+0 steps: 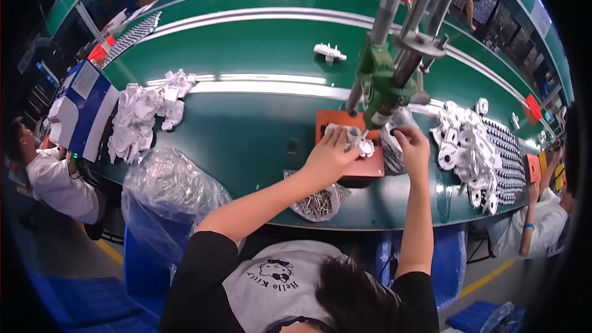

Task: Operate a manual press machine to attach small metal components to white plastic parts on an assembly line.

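The white plastic part [356, 139] is sitting on the orange-red fixture plate [370, 166] under the green press head [382, 83], and both hands are working at it. The left hand [328, 151] is resting on the near-left side of the part, fingers spread and pressing it down onto the plate rather than closing around it. The right hand [412, 142] is reaching in from the right, fingertips pinched together just beside the press tip; whether it is gripping a small piece there I cannot tell, as the spot is too small and shadowed. Judging by this, the seating step is in hand: the part is being lined up beneath the tool, and the next move seems to call for holding it square and keeping fingers out from under the press head. Near the left forearm, a clear bag of small metal screws [317, 200] is lying at the near edge of the green bench [246, 142]. To the right, a heap of white parts [472, 148] is piling beside a dark ribbed tray [509, 160]. To the far left, another heap of white pieces [145, 117] is lying next to a blue-and-white box [83, 111], with a clear-lined blue bin [166, 194] nearer. 2 other people are sitting at the left and right edges.
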